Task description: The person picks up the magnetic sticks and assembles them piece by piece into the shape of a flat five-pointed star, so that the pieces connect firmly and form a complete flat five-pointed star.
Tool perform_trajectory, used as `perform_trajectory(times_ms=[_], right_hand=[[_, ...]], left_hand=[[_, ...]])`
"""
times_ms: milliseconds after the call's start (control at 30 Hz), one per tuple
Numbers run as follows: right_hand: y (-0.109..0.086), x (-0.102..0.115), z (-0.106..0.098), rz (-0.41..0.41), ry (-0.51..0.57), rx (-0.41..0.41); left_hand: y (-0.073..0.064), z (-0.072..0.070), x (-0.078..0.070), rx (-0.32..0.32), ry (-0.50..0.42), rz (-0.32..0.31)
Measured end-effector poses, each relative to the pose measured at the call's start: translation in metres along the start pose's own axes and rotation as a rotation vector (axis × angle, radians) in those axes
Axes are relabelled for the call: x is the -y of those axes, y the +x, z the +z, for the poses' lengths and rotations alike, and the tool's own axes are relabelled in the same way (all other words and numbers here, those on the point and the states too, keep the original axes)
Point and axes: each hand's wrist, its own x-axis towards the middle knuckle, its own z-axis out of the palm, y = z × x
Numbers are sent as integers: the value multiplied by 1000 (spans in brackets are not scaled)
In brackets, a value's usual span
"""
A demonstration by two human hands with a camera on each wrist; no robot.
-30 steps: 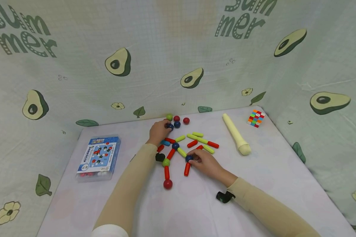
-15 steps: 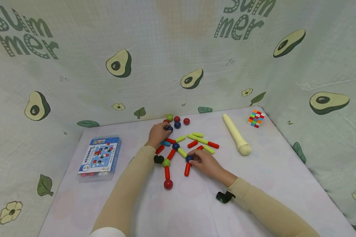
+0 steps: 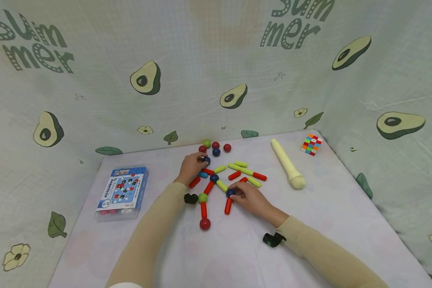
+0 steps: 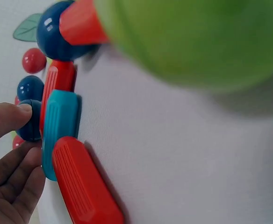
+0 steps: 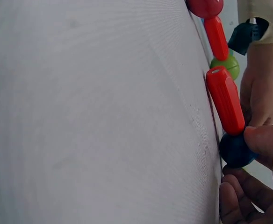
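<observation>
My left hand pinches a loose dark blue ball between thumb and fingers, just in front of the balls at the back of the table. My right hand grips another dark blue ball at the right end of a joined ball-and-rod chain. From that ball a red rod points toward me, and a yellow-green rod leads to a middle blue ball. The chain goes on through a red rod, a green ball and another red rod to a red ball.
Loose balls, including a blue one and a red one, lie at the back. Loose rods, one blue, surround the chain. A boxed model set lies left; a pale yellow stick and puzzle cube lie right.
My left hand has drawn back a little toward me with the blue ball, uncovering a red ball behind it. My right hand has stayed on its ball.
</observation>
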Motion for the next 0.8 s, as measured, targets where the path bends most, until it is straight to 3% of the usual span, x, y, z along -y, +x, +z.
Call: perform_trajectory(times_ms=[333, 500, 800], right_hand=[[0, 1, 0, 4, -2, 2], [0, 1, 0, 5, -4, 3], [0, 3, -1, 9, 0, 6]], left_hand=[[-17, -3, 1, 10, -52, 33], [-30, -6, -1, 30, -76, 12], [-58, -7, -3, 22, -98, 54]])
